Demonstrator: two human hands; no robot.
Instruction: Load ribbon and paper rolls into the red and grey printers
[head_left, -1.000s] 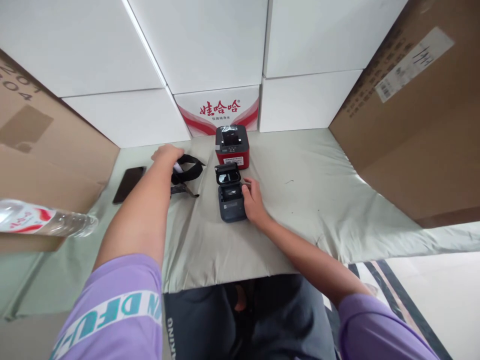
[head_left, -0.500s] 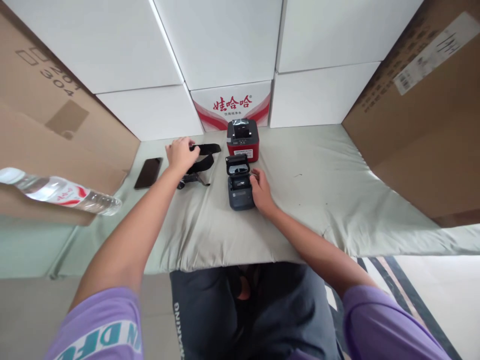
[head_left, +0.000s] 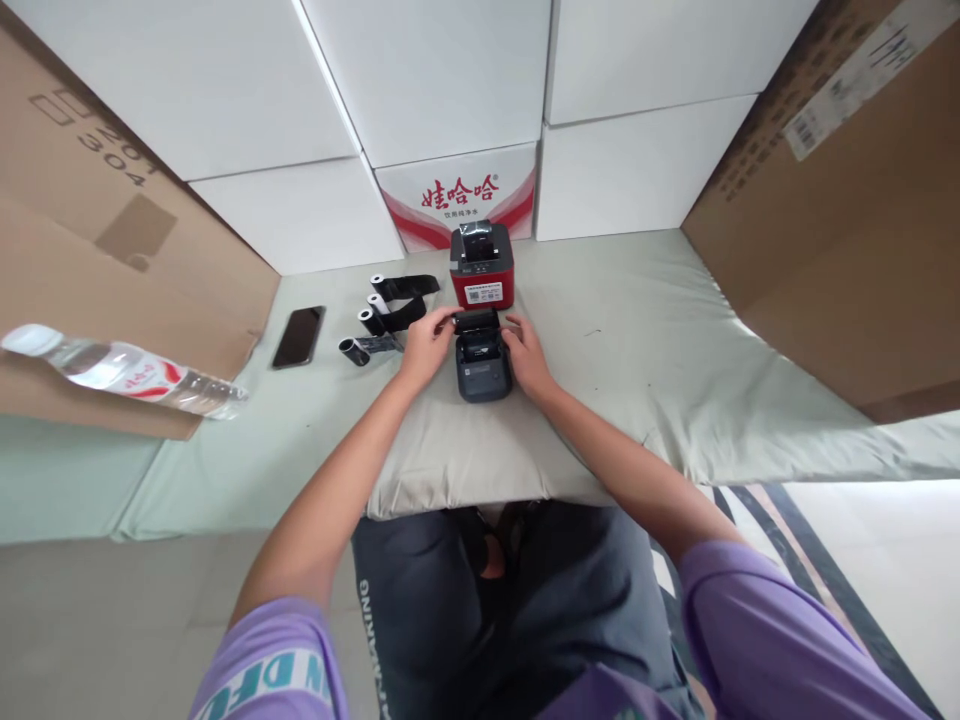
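On the pale green cloth (head_left: 645,340), near the middle of the view, sits a small dark grey printer (head_left: 484,362) with its lid raised; both hands flank it. At its nine o'clock the left hand (head_left: 427,345) rests against the printer's side, fingers curled and reaching to the lid's left corner, holding that edge lightly. At three o'clock the right hand (head_left: 527,357) mirrors it, fingers bent onto the lid's right corner, thumb along the printer's flank. Whether either grip is firm I cannot tell. Just beyond the grey printer, at twelve o'clock, stands a red printer (head_left: 481,265), nearly touching it. Toward ten o'clock lie three rolls with black ribbon (head_left: 386,310), loose and apart from the hands. Farther out at nine o'clock a black phone (head_left: 298,336) lies flat, and well beyond it a water bottle (head_left: 124,370) lies on its side against brown cardboard (head_left: 90,240)
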